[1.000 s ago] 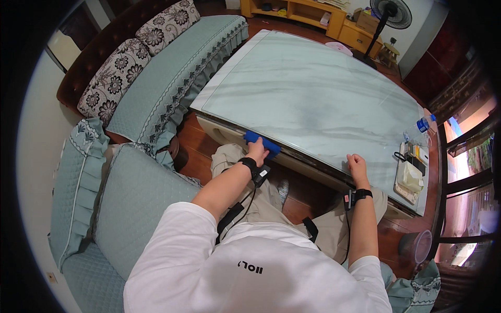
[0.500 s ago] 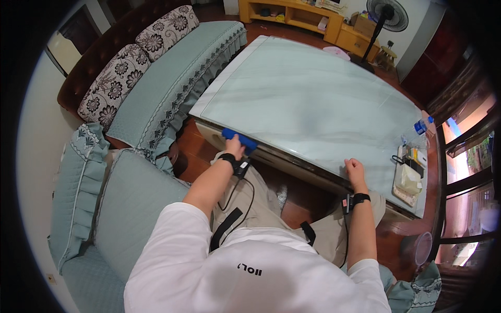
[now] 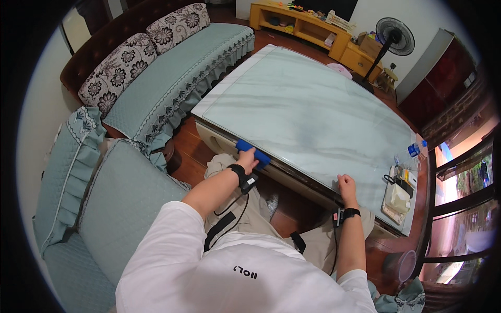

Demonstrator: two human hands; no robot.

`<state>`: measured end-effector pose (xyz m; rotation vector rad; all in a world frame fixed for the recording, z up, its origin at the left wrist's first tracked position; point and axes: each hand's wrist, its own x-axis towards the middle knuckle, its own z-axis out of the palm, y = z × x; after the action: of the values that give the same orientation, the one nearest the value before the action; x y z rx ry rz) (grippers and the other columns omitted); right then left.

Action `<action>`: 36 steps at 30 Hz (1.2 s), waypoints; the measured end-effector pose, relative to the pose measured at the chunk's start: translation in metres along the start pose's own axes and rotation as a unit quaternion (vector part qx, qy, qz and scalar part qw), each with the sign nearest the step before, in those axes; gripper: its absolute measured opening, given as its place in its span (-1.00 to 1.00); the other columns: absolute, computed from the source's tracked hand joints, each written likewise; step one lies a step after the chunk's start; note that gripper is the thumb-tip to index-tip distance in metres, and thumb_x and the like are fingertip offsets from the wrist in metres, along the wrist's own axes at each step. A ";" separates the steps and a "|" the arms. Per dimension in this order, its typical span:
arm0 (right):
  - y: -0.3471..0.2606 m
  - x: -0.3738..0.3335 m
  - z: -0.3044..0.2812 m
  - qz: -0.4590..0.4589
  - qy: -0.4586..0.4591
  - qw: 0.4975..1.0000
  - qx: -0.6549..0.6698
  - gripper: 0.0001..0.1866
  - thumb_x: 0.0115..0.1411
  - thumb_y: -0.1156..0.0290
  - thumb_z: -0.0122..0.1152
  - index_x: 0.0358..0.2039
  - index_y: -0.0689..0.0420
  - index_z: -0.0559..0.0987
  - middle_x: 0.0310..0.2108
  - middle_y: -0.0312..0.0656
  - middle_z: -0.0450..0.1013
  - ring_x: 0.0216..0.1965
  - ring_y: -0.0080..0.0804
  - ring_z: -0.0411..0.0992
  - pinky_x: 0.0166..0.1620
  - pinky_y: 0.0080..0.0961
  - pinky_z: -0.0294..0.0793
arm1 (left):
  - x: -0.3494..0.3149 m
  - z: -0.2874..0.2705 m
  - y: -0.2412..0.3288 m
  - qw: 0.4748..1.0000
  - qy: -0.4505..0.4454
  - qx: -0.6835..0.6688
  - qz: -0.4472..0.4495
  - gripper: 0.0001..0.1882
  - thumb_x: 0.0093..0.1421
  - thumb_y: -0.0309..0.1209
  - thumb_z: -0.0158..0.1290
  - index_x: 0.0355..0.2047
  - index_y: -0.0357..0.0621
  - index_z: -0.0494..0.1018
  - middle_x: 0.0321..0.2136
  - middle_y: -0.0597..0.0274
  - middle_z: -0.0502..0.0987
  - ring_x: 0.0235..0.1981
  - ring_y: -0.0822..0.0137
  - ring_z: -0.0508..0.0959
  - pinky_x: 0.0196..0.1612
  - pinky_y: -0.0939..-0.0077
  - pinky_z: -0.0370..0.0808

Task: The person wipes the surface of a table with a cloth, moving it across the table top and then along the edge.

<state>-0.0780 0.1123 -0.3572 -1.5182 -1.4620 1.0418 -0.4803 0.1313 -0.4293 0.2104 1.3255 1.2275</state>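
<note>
My left hand (image 3: 248,158) is closed around a blue oblong object (image 3: 253,154) at the near edge of the table (image 3: 308,109), left of its middle. The object lies lengthwise along the edge. Its exact kind does not show, and my fingers hide part of it. Farther right, my right hand (image 3: 346,187) rests by the same edge with fingers curled in, and nothing shows in it. Both wrists wear black straps with small devices and cables.
A tray (image 3: 394,213) with a tissue pack and small items sits at the table's right end, near a plastic bottle (image 3: 414,150). A green-covered sofa (image 3: 172,73) lines the left. A standing fan (image 3: 395,36) and wooden TV cabinet (image 3: 302,26) stand beyond. A bin (image 3: 402,265) is at lower right.
My left hand and the blue object have slid a little to the right along the table edge. The right hand stays by the edge. The whole view has shifted slightly.
</note>
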 end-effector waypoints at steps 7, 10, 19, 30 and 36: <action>-0.011 0.010 0.015 -0.006 -0.005 1.000 0.022 -0.61 0.20 0.31 0.10 -0.72 0.08 0.28 -0.75 -0.45 0.16 -0.67 -0.68 0.06 -0.58 -0.61 0.07 | 0.005 0.002 -0.012 0.997 -0.068 -0.005 -0.032 -0.58 0.24 -0.26 -0.07 0.04 -0.06 0.10 -0.11 0.19 0.32 -0.15 0.26 0.40 -0.05 0.30 0.42; -0.022 0.010 0.034 -0.030 -0.015 0.998 0.046 -0.60 0.21 0.26 0.09 -0.73 0.03 0.26 -0.74 -0.46 0.17 -0.67 -0.71 0.06 -0.58 -0.66 0.04 | 0.010 -0.012 0.003 0.999 -0.047 0.001 -0.021 -0.60 0.26 -0.25 -0.10 0.05 -0.06 0.12 -0.10 0.21 0.33 -0.14 0.26 0.41 -0.05 0.31 0.41; -0.043 0.021 0.093 -0.042 -0.110 0.993 0.025 -0.61 0.19 0.33 0.13 -0.73 0.11 0.28 -0.75 -0.45 0.16 -0.66 -0.69 0.06 -0.57 -0.61 0.08 | 0.030 -0.078 0.065 0.997 0.034 -0.009 0.063 -0.57 0.25 -0.25 -0.10 0.06 -0.13 0.13 -0.07 0.18 0.33 -0.09 0.26 0.40 -0.07 0.29 0.42; -0.035 0.032 0.089 -0.003 -0.116 0.992 0.053 -0.63 0.19 0.30 0.11 -0.71 0.08 0.31 -0.75 -0.41 0.21 -0.67 -0.66 0.13 -0.55 -0.64 0.13 | 0.014 -0.033 0.029 1.000 0.021 -0.011 -0.004 -0.45 0.22 -0.31 -0.08 0.16 -0.12 0.00 0.08 0.16 0.22 0.02 0.20 0.33 -0.06 0.35 0.46; -0.045 0.027 0.093 -0.006 -0.112 0.993 0.024 -0.63 0.18 0.31 0.11 -0.72 0.10 0.31 -0.75 -0.41 0.21 -0.67 -0.67 0.12 -0.56 -0.64 0.13 | 0.014 -0.037 0.024 1.000 -0.005 -0.015 -0.007 -0.56 0.21 -0.34 -0.07 0.07 -0.12 0.10 -0.04 0.17 0.28 -0.07 0.23 0.35 -0.08 0.29 0.43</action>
<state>-0.1803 0.1403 -0.3510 -1.3918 -1.5845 1.2640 -0.5269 0.1333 -0.4323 0.1849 1.2964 1.2331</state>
